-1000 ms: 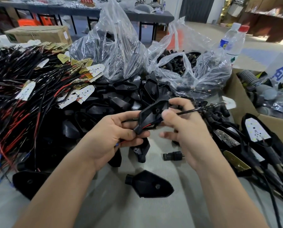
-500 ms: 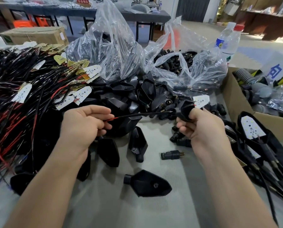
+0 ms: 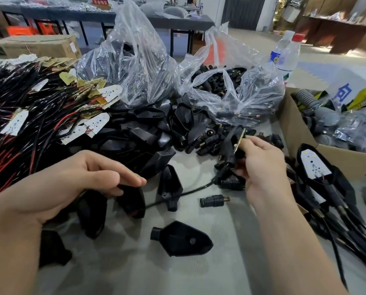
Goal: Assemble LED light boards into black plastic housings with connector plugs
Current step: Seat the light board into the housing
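Note:
My right hand grips a black housing held upright, with the edge of an LED board showing in it. Its black wire hangs slack down to the table and runs left. My left hand hovers low over loose housings, fingers loosely curled, with nothing clearly in them. One housing lies face down in front. A single connector plug lies between my hands.
Wired LED boards are heaped at left, and bare housings are piled in the middle. Two clear bags stand behind them. Finished lights lie at right by a cardboard box. Bottles stand beyond.
The wire was stretched taut between my hands; now it sags onto the table. My left hand has dropped and loosened. My right hand has turned the housing upright.

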### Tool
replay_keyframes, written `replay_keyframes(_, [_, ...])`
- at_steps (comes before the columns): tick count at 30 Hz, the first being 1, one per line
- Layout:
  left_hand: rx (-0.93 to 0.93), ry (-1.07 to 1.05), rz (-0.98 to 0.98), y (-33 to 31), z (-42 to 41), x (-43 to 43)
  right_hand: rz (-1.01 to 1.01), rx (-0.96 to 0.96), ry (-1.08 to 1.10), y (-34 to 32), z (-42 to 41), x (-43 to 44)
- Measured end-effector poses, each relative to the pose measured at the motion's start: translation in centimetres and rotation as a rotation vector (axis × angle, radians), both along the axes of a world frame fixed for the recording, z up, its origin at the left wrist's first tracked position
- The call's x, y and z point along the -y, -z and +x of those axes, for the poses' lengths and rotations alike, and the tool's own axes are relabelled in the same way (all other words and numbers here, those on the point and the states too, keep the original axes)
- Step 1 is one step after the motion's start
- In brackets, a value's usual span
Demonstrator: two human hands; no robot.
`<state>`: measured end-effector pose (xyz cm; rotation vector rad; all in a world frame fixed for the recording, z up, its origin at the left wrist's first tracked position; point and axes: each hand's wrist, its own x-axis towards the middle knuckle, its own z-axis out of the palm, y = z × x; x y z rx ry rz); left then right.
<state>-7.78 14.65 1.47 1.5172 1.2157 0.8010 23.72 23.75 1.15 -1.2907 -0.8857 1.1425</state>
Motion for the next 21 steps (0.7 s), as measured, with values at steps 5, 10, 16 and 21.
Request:
replay_keyframes(5, [0.347,-0.105,-0.127,0.0,4.7,-1.2,-0.006,0.110,-0.259,0.3,-2.7,1.2])
replay_keyframes(10, [0.520,-0.138,-0.135,0.9,10.3,-2.0,0.171,0.539,-0.211,1.0,-5.7,2.6])
replay_keyframes(16, [0.658,-0.224,-0.199,1.5,10.6,-2.5,0.219,0.523,-0.144,0.7,-5.6,3.2])
replay_keyframes(21, [0.718,-0.213,-0.182,1.8,10.9,-2.5,0.262,0.395,-0.166,0.3,-5.5,3.4])
